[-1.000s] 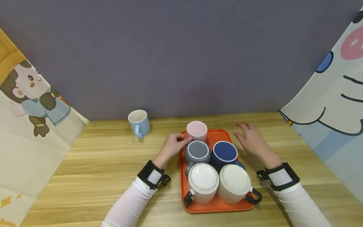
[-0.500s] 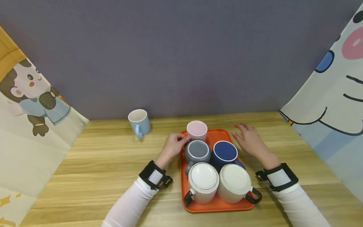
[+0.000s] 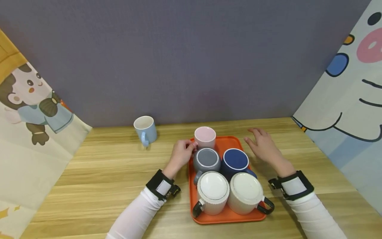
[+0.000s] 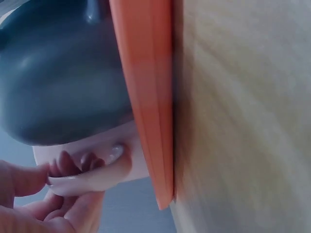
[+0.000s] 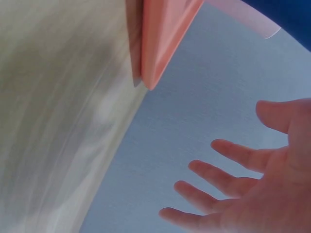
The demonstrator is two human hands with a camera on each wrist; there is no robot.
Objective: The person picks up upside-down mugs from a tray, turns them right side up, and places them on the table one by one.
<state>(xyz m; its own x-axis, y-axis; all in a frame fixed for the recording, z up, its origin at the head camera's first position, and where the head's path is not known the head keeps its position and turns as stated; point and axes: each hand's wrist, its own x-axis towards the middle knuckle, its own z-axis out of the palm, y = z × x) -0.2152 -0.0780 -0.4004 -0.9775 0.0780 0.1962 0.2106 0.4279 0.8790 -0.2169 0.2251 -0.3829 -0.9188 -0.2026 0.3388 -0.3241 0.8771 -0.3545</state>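
Note:
My left hand (image 3: 180,153) pinches the handle of a small pink mug (image 3: 205,136) at the back left of an orange tray (image 3: 227,219). In the left wrist view, thumb and fingers (image 4: 29,179) close around that pink handle (image 4: 95,178). Just in front of the pink mug stands an upside-down grey mug (image 3: 207,158), beside a navy mug (image 3: 235,160), also bottom up. Two upturned white mugs, a left one (image 3: 213,191) and a right one (image 3: 246,191), fill the tray's front. Off the tray's right side, my right hand (image 3: 264,146) hovers with fingers spread, touching nothing.
A light blue mug (image 3: 145,130) stands upright on the wooden table (image 3: 119,179) at the back left. Behind the table rises a grey partition (image 3: 191,66). Printed cloths hang on the left (image 3: 30,159) and right (image 3: 349,109).
The pink mug has shifted slightly left, and its handle now shows between my left fingers. The right hand stays nearly in place. The head view has shifted a little.

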